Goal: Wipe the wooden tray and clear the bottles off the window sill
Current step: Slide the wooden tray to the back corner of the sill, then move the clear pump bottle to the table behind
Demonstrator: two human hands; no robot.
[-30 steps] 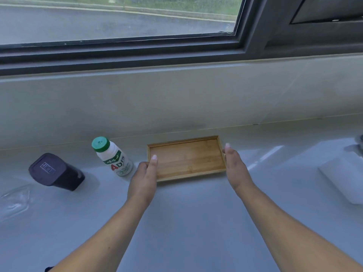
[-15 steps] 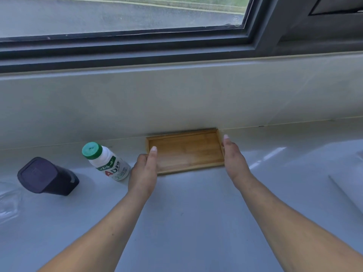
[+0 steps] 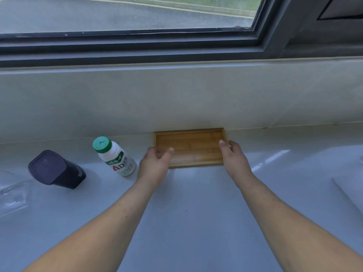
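The wooden tray (image 3: 193, 149) lies flat on the white window sill (image 3: 196, 213), its far edge against the tiled wall. My left hand (image 3: 155, 165) is at its near left corner, fingers loosely curled, thumb reaching over the tray floor. My right hand (image 3: 235, 158) is at the tray's right end, thumb over the rim and fingers just outside it. Neither hand clearly grips. A white bottle (image 3: 115, 158) with a green cap stands just left of my left hand. A dark purple bottle (image 3: 56, 169) stands further left.
A clear plastic item (image 3: 11, 195) lies at the far left edge. A white object (image 3: 351, 191) shows at the right edge. The tiled wall (image 3: 176, 99) rises behind the sill, with the dark window frame (image 3: 137, 50) above it.
Both hands slid the tray away from me until it met the wall. My left hand's fingers have since curled and loosened at the corner. The bottles stayed put.
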